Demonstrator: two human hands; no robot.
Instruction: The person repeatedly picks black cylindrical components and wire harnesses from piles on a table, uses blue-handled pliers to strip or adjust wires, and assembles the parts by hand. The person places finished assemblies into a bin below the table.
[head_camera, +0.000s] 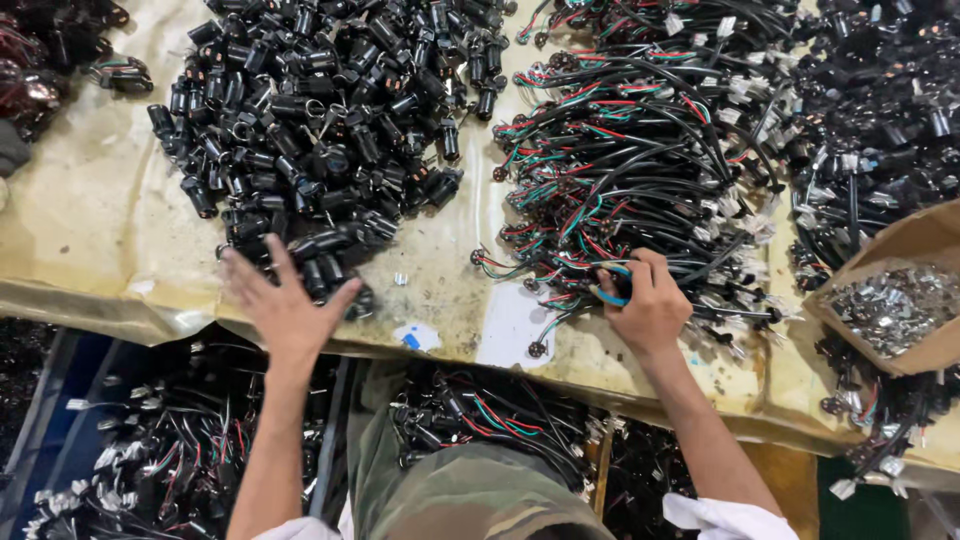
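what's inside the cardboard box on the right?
The cardboard box holds a heap of small shiny metal pieces, too small to identify. Its near wall and the frame edge hide the rest, and how deep the heap goes. Neither hand is near it.

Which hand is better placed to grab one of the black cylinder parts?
Left. The left hand is spread open at the edge of the black cylinder pile, while the right hand is pinching wires.

The black cylindrical parts (320, 120) lie in a loose, tumbled heap on the far left of the table, the nearest ones under my spread fingers. To the right sprawls a tangled pile of wire harnesses (640, 150), black leads with red and green strands, white plugs.
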